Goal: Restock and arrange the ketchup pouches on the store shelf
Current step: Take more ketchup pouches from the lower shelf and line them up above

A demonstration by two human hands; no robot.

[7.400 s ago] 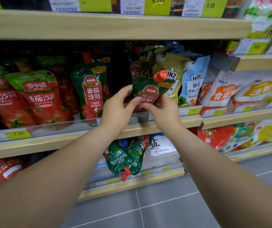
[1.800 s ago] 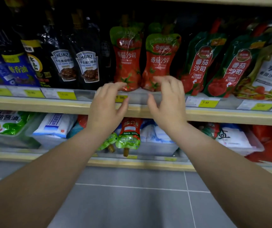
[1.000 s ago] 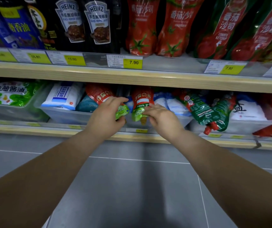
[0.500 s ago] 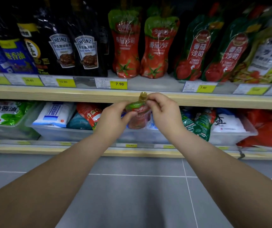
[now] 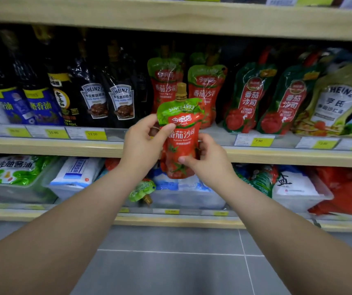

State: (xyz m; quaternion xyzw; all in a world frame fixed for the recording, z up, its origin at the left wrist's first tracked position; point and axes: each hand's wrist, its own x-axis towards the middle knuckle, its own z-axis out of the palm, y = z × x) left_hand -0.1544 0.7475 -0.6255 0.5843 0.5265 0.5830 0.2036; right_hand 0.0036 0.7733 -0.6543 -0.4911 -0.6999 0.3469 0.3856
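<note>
While both hands (image 5: 143, 143) grip it, the glossy red-and-green ketchup pouch (image 5: 180, 141) stands upright.

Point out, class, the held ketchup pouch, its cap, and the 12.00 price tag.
held ketchup pouch (image 5: 181, 143): head view, red front panel.
cap (image 5: 181, 91): head view, gold spout top.
12.00 price tag (image 5: 92, 134): head view, yellow label face.

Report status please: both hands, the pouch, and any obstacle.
Left hand and right hand both gripping ketchup pouch, upright, cap up. Matching pouches stand on shelf behind. Nothing blocking.
</note>
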